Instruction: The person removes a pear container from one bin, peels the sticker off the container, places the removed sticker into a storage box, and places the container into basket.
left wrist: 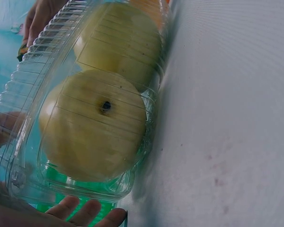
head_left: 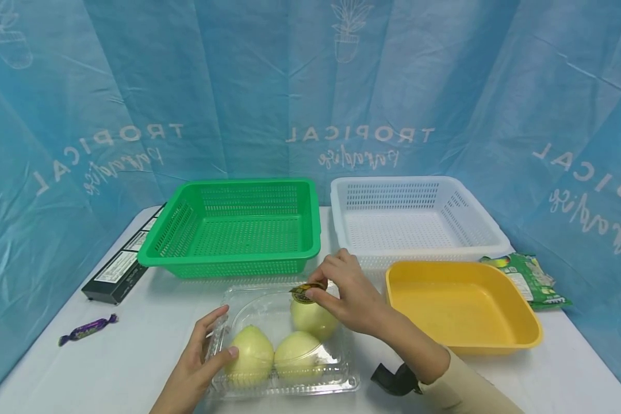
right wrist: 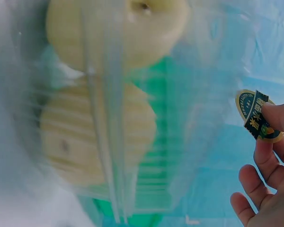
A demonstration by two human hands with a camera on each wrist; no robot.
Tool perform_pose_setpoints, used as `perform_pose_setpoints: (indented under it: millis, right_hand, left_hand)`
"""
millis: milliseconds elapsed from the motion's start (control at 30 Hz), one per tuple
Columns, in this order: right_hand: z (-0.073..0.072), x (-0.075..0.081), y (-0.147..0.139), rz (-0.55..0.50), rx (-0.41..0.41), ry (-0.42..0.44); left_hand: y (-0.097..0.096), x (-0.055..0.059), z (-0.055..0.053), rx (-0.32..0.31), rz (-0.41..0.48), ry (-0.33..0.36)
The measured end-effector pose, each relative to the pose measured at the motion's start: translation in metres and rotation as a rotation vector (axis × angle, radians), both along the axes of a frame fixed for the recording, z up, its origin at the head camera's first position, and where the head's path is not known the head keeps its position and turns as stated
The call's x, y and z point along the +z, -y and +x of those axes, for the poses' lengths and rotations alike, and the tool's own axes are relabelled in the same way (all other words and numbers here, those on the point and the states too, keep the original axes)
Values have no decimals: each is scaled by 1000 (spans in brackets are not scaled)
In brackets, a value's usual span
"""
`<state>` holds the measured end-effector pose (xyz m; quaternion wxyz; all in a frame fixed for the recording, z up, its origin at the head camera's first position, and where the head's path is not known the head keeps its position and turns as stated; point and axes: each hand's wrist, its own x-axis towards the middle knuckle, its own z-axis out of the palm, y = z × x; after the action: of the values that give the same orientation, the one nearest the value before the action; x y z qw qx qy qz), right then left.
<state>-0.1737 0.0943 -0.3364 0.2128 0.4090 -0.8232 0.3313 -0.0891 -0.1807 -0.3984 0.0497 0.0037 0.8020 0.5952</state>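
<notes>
A clear plastic clamshell box (head_left: pixel 341 384) lies on the white table with three pale yellow, pear-like fruits (head_left: pixel 250 353) inside. My left hand (head_left: pixel 199 353) holds the box's left side, thumb over the lid and fingers along the side wall. Above the back right part of the box, my right hand (head_left: pixel 349 296) pinches an oval black-and-gold sticker label (head_left: pixel 303 292) between thumb and forefinger. In the right wrist view the label (right wrist: pixel 256 116) shows printed characters and a fruit picture, and it stands apart from the box. The box is blurred there.
Behind stand a green basket (head_left: pixel 230 265) and a white basket (head_left: pixel 419 253). A yellow tub (head_left: pixel 463 348) and a green snack bag (head_left: pixel 535 282) are at right. To the left lie a black box (head_left: pixel 115 276) and a purple-wrapped candy (head_left: pixel 89 329). A curved black piece (head_left: pixel 393 380) is near my right wrist.
</notes>
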Motion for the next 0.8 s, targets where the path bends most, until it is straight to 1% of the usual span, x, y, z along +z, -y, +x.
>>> perform_pose_setpoints:
  millis: [233,367,533,800]
  right_hand:
    - [-3,7,-15,-63,-41,28]
    - [-4,9,-23,-92,-55,50]
    - [-5,9,-33,-103,-81,89]
    - [-5,7,-46,-114,-118,147]
  left_hand:
    - [0,0,0,2,-2,0]
    - [0,0,0,4,-4,4]
    - [0,0,0,2,-2,10]
    - [0,0,1,-7,0,-11]
